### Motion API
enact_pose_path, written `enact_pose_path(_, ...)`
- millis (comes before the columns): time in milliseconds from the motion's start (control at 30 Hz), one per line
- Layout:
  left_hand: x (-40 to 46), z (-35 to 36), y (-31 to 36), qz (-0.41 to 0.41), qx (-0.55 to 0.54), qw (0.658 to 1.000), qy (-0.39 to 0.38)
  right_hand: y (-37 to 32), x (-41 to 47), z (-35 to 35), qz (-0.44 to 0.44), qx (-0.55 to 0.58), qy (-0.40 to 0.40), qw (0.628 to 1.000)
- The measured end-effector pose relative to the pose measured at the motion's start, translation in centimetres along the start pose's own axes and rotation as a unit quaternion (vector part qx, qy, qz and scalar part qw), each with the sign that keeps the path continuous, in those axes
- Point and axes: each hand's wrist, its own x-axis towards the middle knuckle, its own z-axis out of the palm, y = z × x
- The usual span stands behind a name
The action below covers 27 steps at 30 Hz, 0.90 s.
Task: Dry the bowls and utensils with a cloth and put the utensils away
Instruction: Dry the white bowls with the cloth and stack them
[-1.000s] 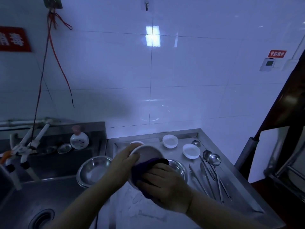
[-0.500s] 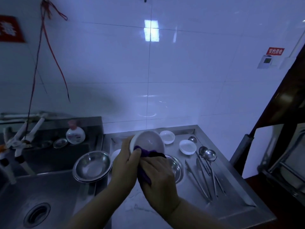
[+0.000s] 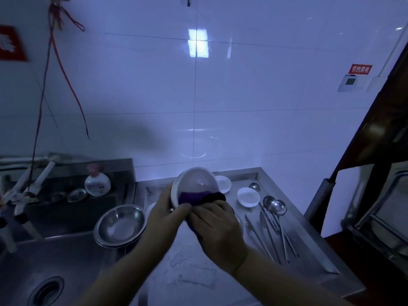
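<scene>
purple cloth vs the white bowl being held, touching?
Touching. Head view: the purple cloth lies against the white bowl over its lower rim, pressed there by the right hand.

The bowl (image 3: 194, 184) held up over the grey steel counter (image 3: 309, 246) is white, and the cloth (image 3: 198, 197) tucked into it is deep purple. To the right of that bowl lie two small white dishes (image 3: 248, 196) and silvery spoons (image 3: 276, 206); to its left sit a shiny steel basin (image 3: 120, 225) and a white bottle with a pink cap (image 3: 97, 183). Above it the wall tiles (image 3: 242, 96) are plain white, with a red sign lettered in white (image 3: 360, 69) up to the right.
</scene>
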Motion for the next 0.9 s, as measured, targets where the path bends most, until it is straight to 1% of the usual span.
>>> enact_pose_path(67,-0.4,1.1,-0.8,0.018,-0.043,0.998,0.049,-1.6,0.5,0.4,0.064,0.010,0.015,0.998)
enact_pose_path(100,-0.4,1.3,-1.0,0.035,-0.040,0.997,0.064,-2.1,0.5,0.4,0.075,0.014,0.015,0.997)
enact_pose_path(167,-0.2,1.1,-1.0,0.059,-0.012,0.996,0.061,-2.2,0.2,0.2,0.069,0.023,0.009,0.997)
enact_pose_path(267,-0.2,0.4,-1.0,0.062,0.069,0.995,0.027,-0.6,-0.5,-0.3,-0.004,0.017,-0.010,1.000)
enact_pose_path(367,-0.1,-0.1,-0.4,0.033,0.121,0.992,-0.008,2.2,-1.2,-0.8,-0.125,-0.004,-0.035,0.992)
enact_pose_path(467,0.9,-0.9,0.8,0.015,0.165,0.982,-0.093,4.4,-1.5,-1.1,-0.228,-0.009,-0.067,0.971)
enact_pose_path(533,1.7,-1.6,1.6,0.005,0.145,0.979,-0.144,4.9,-1.4,-1.1,-0.251,-0.013,-0.073,0.965)
enact_pose_path(567,1.9,-1.8,1.8,0.006,0.123,0.981,-0.152,4.9,-1.4,-1.2,-0.246,-0.020,-0.072,0.966)
enact_pose_path(600,1.8,-1.8,1.7,0.010,0.103,0.984,-0.143,4.7,-1.3,-1.2,-0.231,-0.033,-0.069,0.970)
enact_pose_path(633,1.6,-1.5,1.5,0.016,0.086,0.989,-0.118,4.3,-1.2,-1.2,-0.204,-0.047,-0.061,0.976)
enact_pose_path(700,0.7,-0.2,0.4,0.033,0.064,0.997,-0.041,3.1,-0.8,-0.8,-0.120,-0.060,-0.019,0.991)
enact_pose_path(767,-0.2,1.3,-0.5,0.062,0.030,0.998,0.014,1.4,-0.4,-0.1,-0.035,-0.049,0.017,0.998)
enact_pose_path(833,-0.4,2.0,-0.9,0.084,0.002,0.996,0.034,-0.3,-0.8,0.6,0.011,-0.032,0.023,0.999)
enact_pose_path(900,-0.1,1.8,-0.9,0.085,0.012,0.996,0.026,-0.6,-1.3,0.9,0.015,-0.017,0.013,1.000)
